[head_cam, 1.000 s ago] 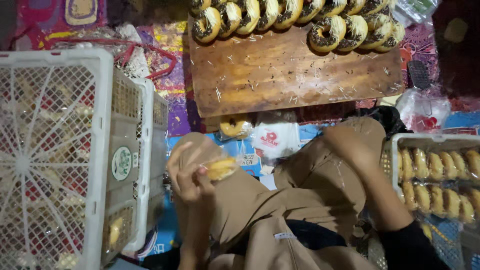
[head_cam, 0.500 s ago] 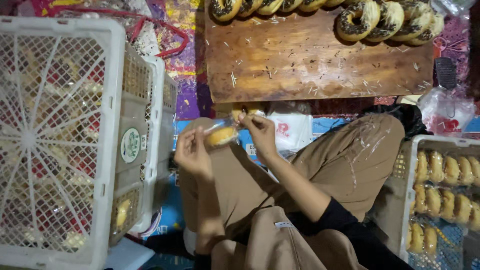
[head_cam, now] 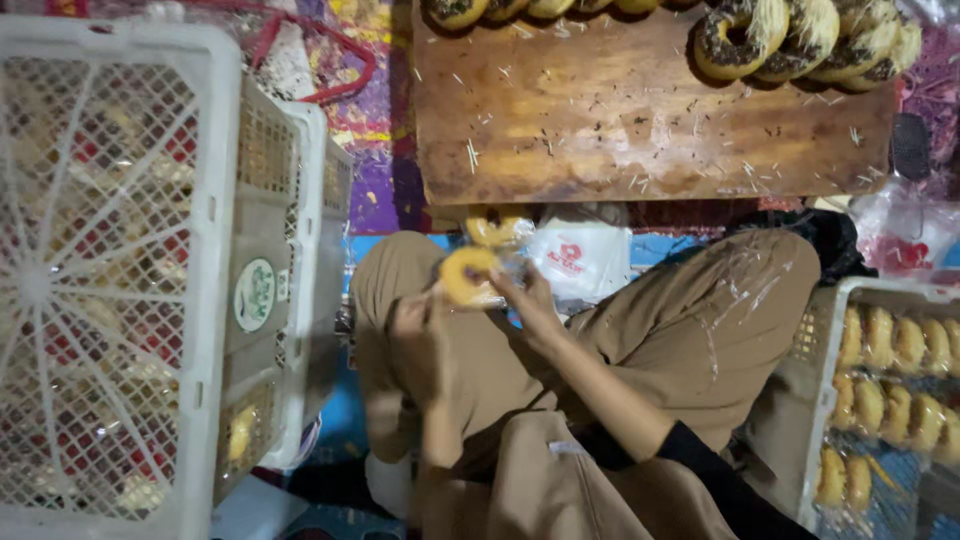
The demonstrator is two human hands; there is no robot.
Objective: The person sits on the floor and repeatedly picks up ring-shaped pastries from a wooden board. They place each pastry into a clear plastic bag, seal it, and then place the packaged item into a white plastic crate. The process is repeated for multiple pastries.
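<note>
My left hand (head_cam: 420, 340) and my right hand (head_cam: 528, 300) meet above my lap, both gripping one golden ring doughnut (head_cam: 466, 275) wrapped in a clear plastic bag. Another bagged doughnut (head_cam: 497, 229) lies just beyond it on the floor, beside a white plastic bag (head_cam: 572, 258) with a red print. I sit cross-legged in tan trousers (head_cam: 700, 330).
A wooden board (head_cam: 640, 120) ahead carries dark-topped doughnuts (head_cam: 800, 40) along its far edge. White plastic crates (head_cam: 120, 270) of packed doughnuts stand stacked at my left. Another white crate (head_cam: 830, 400) with rows of doughnuts sits at my right.
My right hand came in from the right knee and joined the left hand on the bagged doughnut. The view has shifted so the board sits higher and further right.
</note>
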